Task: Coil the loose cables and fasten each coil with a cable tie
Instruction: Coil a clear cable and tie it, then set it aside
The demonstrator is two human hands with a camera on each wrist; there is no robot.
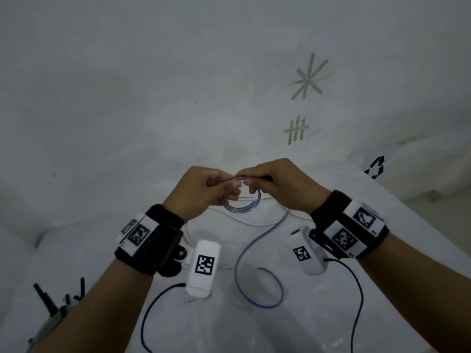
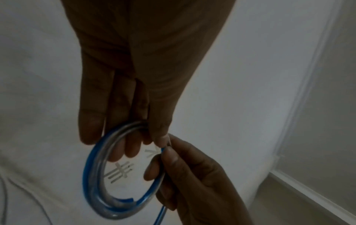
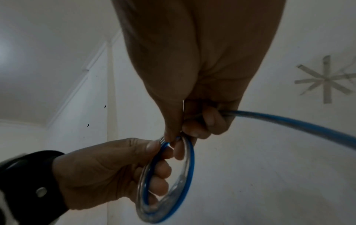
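A small coil (image 1: 242,211) of clear cable with a blue stripe hangs between my two hands above the white table. My left hand (image 1: 229,186) pinches the coil's top, several fingers reaching through the ring (image 2: 90,167). My right hand (image 1: 251,183) pinches the same cable right beside the left thumb (image 3: 177,137). The loose tail (image 3: 298,123) leaves the right hand's curled fingers, then snakes down over the table toward me (image 1: 239,266). How many turns the coil has is hard to tell.
A thin white cable (image 1: 244,221) lies on the cloth-covered table (image 1: 178,123) under the hands. Tape marks, an asterisk (image 1: 309,77) and a hash (image 1: 295,129), sit farther back. Black stick-like pieces (image 1: 43,299) poke up at the bottom left. A white bag with a recycling symbol (image 1: 374,168) lies right.
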